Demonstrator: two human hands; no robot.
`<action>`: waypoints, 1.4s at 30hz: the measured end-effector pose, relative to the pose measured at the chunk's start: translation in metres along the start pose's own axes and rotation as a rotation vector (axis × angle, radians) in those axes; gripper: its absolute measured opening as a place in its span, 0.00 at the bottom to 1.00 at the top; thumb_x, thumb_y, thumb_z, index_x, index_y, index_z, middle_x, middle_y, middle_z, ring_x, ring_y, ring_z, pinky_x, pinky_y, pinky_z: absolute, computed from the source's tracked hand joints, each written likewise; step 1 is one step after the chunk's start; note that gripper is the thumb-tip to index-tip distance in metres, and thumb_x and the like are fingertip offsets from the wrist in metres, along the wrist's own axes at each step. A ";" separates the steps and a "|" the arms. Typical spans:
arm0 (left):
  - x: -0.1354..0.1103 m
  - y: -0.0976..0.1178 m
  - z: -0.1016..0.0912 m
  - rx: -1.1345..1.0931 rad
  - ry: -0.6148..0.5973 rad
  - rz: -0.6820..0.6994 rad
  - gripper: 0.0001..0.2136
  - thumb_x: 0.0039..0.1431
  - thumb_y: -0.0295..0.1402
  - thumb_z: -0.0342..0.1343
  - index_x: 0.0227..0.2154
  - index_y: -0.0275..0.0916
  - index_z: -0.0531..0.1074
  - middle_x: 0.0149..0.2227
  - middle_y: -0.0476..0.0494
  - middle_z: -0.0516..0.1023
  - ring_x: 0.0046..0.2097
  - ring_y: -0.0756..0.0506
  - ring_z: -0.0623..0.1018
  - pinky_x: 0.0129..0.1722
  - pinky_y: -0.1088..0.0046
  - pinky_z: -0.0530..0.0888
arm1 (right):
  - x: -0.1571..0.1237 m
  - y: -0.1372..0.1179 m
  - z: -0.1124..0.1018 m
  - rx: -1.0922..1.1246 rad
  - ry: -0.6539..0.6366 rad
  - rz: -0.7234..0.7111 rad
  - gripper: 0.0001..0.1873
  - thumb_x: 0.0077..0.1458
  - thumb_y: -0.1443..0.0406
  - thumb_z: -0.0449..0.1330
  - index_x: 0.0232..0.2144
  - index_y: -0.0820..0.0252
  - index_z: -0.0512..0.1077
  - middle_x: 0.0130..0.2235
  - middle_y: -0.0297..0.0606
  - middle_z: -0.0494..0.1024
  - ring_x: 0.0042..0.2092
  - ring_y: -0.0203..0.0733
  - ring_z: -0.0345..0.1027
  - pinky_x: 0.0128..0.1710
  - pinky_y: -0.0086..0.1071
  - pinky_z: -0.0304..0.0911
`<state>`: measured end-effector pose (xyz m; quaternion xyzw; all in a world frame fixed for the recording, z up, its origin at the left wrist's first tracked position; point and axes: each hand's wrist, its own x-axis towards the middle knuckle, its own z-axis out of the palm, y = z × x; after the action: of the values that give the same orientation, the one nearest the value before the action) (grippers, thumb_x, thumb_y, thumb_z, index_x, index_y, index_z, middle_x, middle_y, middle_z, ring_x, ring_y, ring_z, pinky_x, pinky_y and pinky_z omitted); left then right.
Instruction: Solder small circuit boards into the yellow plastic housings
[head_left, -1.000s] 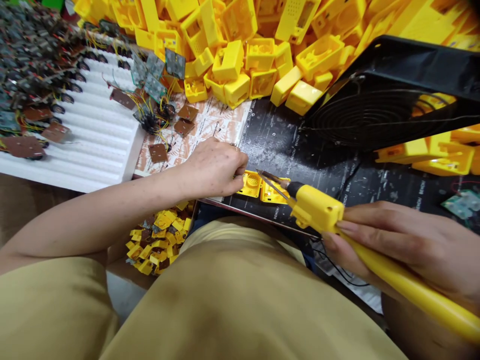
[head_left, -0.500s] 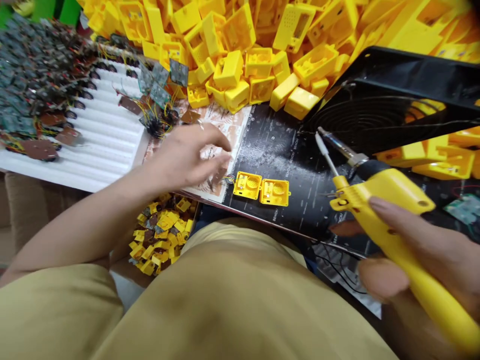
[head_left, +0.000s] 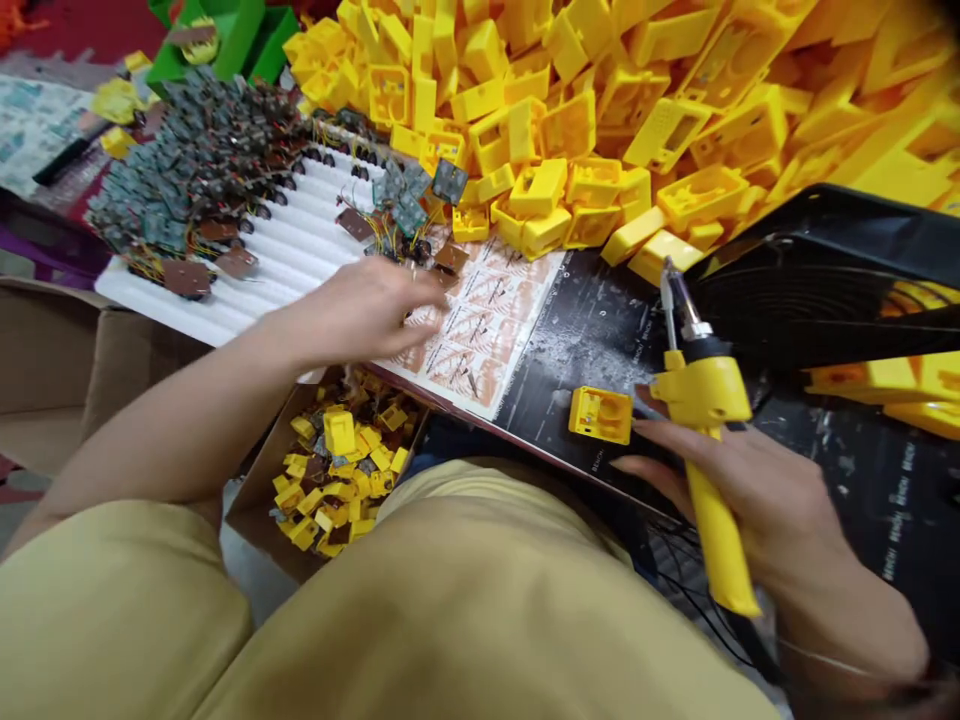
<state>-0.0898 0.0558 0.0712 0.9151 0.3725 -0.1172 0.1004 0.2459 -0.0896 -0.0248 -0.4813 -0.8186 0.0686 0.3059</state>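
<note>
My right hand (head_left: pixel 750 500) grips a yellow soldering iron (head_left: pixel 705 440) with its metal tip pointing up and away. Its fingertips touch a small yellow plastic case (head_left: pixel 600 414) lying on the black mat (head_left: pixel 570 330). My left hand (head_left: pixel 367 310) is blurred and reaches left over a printed paper sheet (head_left: pixel 487 330), close to a cluster of small circuit boards with yellow wires (head_left: pixel 412 215). Its fingers look loosely curled; whether anything is in them is not clear.
A big heap of yellow plastic housings (head_left: pixel 600 110) fills the back. A white ribbed foam tray (head_left: pixel 292 250) carries several wired boards (head_left: pixel 195 170). A black fan (head_left: pixel 825 290) stands at right. A cardboard box of small yellow parts (head_left: pixel 337 470) sits beside my knee.
The view has swung left and down. My left hand moved away from the yellow case toward the circuit boards. My right hand raised the iron's tip and came down onto the case.
</note>
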 end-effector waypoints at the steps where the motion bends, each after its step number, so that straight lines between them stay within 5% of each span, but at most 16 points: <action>1: 0.012 -0.002 0.009 0.096 0.098 -0.112 0.18 0.63 0.33 0.46 0.53 0.39 0.73 0.53 0.35 0.77 0.51 0.38 0.76 0.51 0.60 0.69 | 0.005 0.000 0.003 -0.004 -0.023 -0.043 0.20 0.52 0.65 0.68 0.47 0.50 0.72 0.39 0.35 0.81 0.42 0.45 0.77 0.48 0.35 0.72; 4: 0.051 -0.005 0.039 0.248 0.188 -0.208 0.26 0.59 0.30 0.49 0.62 0.34 0.63 0.59 0.26 0.70 0.57 0.31 0.70 0.53 0.52 0.66 | 0.014 0.001 0.010 -0.007 -0.105 -0.118 0.24 0.53 0.69 0.67 0.51 0.52 0.67 0.46 0.41 0.79 0.53 0.52 0.72 0.55 0.43 0.69; 7: 0.074 -0.014 0.046 0.284 0.123 -0.270 0.25 0.59 0.26 0.45 0.60 0.32 0.64 0.51 0.28 0.76 0.54 0.34 0.73 0.46 0.59 0.69 | 0.015 0.002 0.016 -0.016 -0.104 -0.121 0.24 0.56 0.71 0.63 0.54 0.53 0.64 0.48 0.42 0.78 0.56 0.51 0.70 0.52 0.42 0.71; 13: 0.074 -0.027 -0.003 0.263 0.130 -0.372 0.16 0.62 0.35 0.46 0.46 0.37 0.76 0.34 0.47 0.78 0.40 0.47 0.72 0.38 0.69 0.68 | 0.010 0.008 0.024 -0.045 -0.025 -0.149 0.23 0.55 0.66 0.65 0.52 0.57 0.64 0.46 0.42 0.78 0.50 0.48 0.74 0.52 0.45 0.71; 17: 0.071 -0.029 -0.040 -0.156 0.439 -0.304 0.16 0.61 0.40 0.50 0.42 0.36 0.77 0.29 0.53 0.74 0.31 0.54 0.65 0.31 0.73 0.66 | 0.014 0.008 0.024 -0.008 -0.007 -0.130 0.24 0.55 0.70 0.64 0.53 0.56 0.64 0.45 0.40 0.79 0.51 0.47 0.73 0.49 0.42 0.72; 20: 0.079 -0.029 -0.052 -0.536 0.736 -0.256 0.12 0.54 0.32 0.54 0.40 0.36 0.76 0.33 0.50 0.77 0.30 0.54 0.71 0.26 0.74 0.69 | 0.015 0.008 0.024 -0.025 0.026 -0.098 0.25 0.55 0.70 0.64 0.54 0.54 0.64 0.44 0.38 0.79 0.50 0.46 0.74 0.50 0.41 0.72; 22: 0.085 -0.025 -0.051 -0.703 0.796 -0.246 0.18 0.53 0.28 0.53 0.48 0.38 0.72 0.36 0.49 0.78 0.32 0.51 0.76 0.26 0.75 0.73 | 0.015 0.008 0.025 -0.026 0.030 -0.084 0.26 0.55 0.69 0.65 0.55 0.54 0.64 0.45 0.38 0.79 0.50 0.46 0.74 0.50 0.40 0.72; 25: 0.088 -0.011 -0.038 -0.806 0.616 -0.241 0.28 0.54 0.25 0.52 0.60 0.36 0.59 0.40 0.45 0.76 0.33 0.52 0.77 0.28 0.76 0.76 | 0.013 0.008 0.026 -0.024 0.013 -0.059 0.26 0.56 0.68 0.65 0.56 0.54 0.64 0.46 0.39 0.79 0.49 0.46 0.75 0.47 0.39 0.73; 29: 0.080 0.009 -0.007 -0.629 0.229 -0.256 0.21 0.58 0.25 0.51 0.55 0.36 0.69 0.36 0.45 0.77 0.30 0.53 0.76 0.30 0.76 0.74 | 0.010 0.004 0.024 -0.045 0.007 -0.038 0.28 0.55 0.65 0.66 0.56 0.53 0.63 0.47 0.39 0.79 0.48 0.47 0.75 0.44 0.38 0.73; 34: 0.048 0.021 0.028 -0.512 0.254 -0.191 0.17 0.61 0.34 0.47 0.48 0.37 0.76 0.27 0.49 0.78 0.29 0.51 0.75 0.30 0.76 0.72 | 0.011 -0.009 0.024 0.041 0.082 -0.009 0.34 0.53 0.65 0.68 0.59 0.53 0.61 0.50 0.41 0.77 0.51 0.47 0.74 0.47 0.39 0.74; 39: 0.010 0.027 0.052 -0.165 0.181 -0.165 0.19 0.64 0.42 0.46 0.47 0.39 0.77 0.43 0.39 0.81 0.44 0.43 0.78 0.44 0.65 0.74 | 0.012 -0.012 0.035 0.055 0.022 -0.046 0.33 0.56 0.67 0.65 0.61 0.53 0.59 0.49 0.42 0.77 0.52 0.48 0.73 0.48 0.41 0.73; 42: 0.000 0.030 0.055 0.117 0.267 -0.090 0.17 0.63 0.42 0.49 0.46 0.41 0.78 0.50 0.36 0.77 0.51 0.36 0.75 0.49 0.58 0.72 | 0.013 -0.010 0.037 0.060 -0.027 -0.073 0.32 0.56 0.68 0.64 0.61 0.54 0.58 0.49 0.43 0.77 0.53 0.49 0.72 0.52 0.45 0.70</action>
<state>-0.0767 0.0202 0.0215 0.9092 0.4158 -0.0204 -0.0086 0.2129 -0.0771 -0.0444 -0.4407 -0.8373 0.0883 0.3114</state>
